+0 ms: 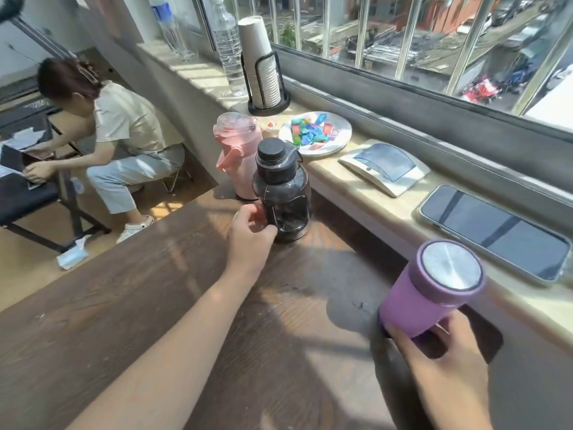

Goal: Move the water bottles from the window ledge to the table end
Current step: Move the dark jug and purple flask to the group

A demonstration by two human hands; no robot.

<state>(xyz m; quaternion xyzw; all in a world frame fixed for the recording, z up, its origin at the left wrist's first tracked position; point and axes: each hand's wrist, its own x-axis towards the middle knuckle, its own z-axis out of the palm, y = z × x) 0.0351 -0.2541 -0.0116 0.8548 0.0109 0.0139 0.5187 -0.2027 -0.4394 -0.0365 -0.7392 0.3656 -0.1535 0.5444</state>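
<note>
At the lower right of the frame the right hand (446,364) grips the lower body of a purple bottle (431,290), fingers wrapped around it; the bottle is tilted, its round steel-topped lid toward the camera, held just above the desk (155,305) near the ledge (387,209). No writing can be read on it.

At the centre the left hand (252,232) is curled around the handle of a black bottle (280,193), fingers closed on its left side. That bottle stands upright on the far end of the desk, with a black screw cap and a smoky translucent body. No brand shows.

Just behind it, to the upper left, a pink bottle (235,150) stands upright at the desk's far edge, touching or nearly touching the ledge.

On the ledge, moving right from the pink bottle: a plate (341,128) of coloured wrapped pieces, a white pad (384,169) with a blue curved panel, and a phone (496,231) lying face up, screen dark.

Further up the ledge stands a cup stack (260,57) in a black wire holder, a clear bottle (228,48) just beside it, and another clear bottle (169,26) with a blue label, its text too blurred to read.

At the left, a seated person (124,131) bends over a low dark table (24,193).
</note>
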